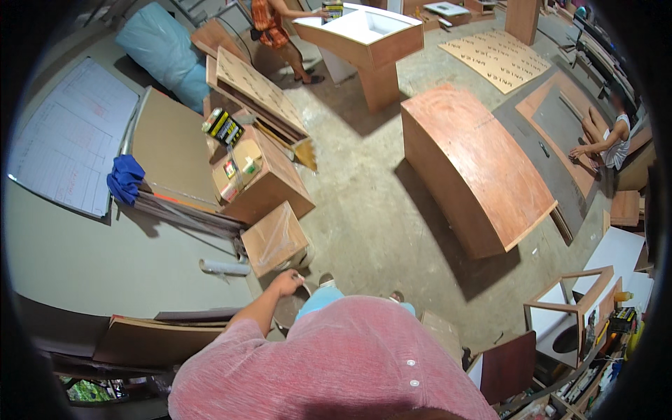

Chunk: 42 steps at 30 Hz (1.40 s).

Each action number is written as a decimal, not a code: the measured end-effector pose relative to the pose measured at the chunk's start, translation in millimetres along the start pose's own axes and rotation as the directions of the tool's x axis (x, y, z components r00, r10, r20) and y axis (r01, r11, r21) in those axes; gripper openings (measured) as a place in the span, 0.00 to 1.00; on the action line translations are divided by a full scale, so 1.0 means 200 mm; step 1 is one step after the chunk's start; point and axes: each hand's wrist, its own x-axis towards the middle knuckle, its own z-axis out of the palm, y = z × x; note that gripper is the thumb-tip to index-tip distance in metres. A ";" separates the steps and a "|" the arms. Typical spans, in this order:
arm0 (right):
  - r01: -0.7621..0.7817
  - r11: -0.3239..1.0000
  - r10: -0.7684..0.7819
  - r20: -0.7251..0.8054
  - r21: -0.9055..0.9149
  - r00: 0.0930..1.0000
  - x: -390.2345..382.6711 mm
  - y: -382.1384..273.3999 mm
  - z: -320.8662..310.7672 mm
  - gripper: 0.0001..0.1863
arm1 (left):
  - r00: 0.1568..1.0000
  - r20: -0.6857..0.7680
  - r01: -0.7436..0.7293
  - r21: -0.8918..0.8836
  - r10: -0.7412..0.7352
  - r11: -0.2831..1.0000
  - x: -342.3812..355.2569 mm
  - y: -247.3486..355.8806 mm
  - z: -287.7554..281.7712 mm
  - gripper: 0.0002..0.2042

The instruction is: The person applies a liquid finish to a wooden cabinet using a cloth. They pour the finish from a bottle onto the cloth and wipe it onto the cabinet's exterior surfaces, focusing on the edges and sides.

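Observation:
My left hand point(286, 283) reaches down beside my left leg with its fingers curled closed at the upper edge of a round, grey-brown, bucket-like container point(285, 312). A small pale piece shows by the fingertips, too small to name. Just beyond the hand stands a plywood box point(274, 241) with clear plastic film over its top. My right hand is out of sight; only the pink shirt shows on that side.
A large curved plywood cabinet point(476, 161) stands on the concrete floor. A co-worker point(612, 143) sits at the right; another person point(276, 35) stands by a wooden counter point(378, 49). A can point(224, 127) rests on a wooden box. A plastic roll point(224, 267) lies left.

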 end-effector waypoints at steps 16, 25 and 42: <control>-0.095 0.822 0.279 -0.253 0.562 0.926 0.71 -0.49 0.54 0.27 | 0.915 0.287 0.306 -0.035 -0.283 0.952 0.00 0.19 -0.09 0.27; -0.053 0.795 0.202 -0.181 0.604 0.963 0.93 -1.36 1.10 0.24 | 0.900 0.413 0.173 -0.049 -0.138 0.984 0.92 0.12 -0.15 0.20; -0.531 0.473 0.049 0.580 0.704 0.813 1.86 -1.47 1.80 0.21 | 0.705 0.293 0.704 -0.175 -0.646 0.688 0.67 0.62 -0.25 0.25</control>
